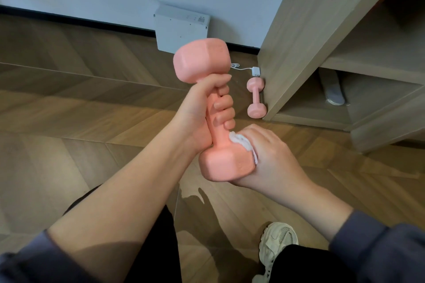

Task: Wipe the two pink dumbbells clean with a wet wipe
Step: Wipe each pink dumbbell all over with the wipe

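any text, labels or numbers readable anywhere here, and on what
Nothing can be read.
White wall box: small sticker and faint print near its top right corner, too small and blurred to read.
Held dumbbell, floor dumbbell, wet wipe, white charger, shoe: no visible markings.

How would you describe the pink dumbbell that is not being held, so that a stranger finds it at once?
Start at the tall light wooden cabinet on the right. At the foot of its side panel, a small pink dumbbell lies on the herringbone wooden floor, just below a white plug with a cord. Unlike its twin, no hand holds it.
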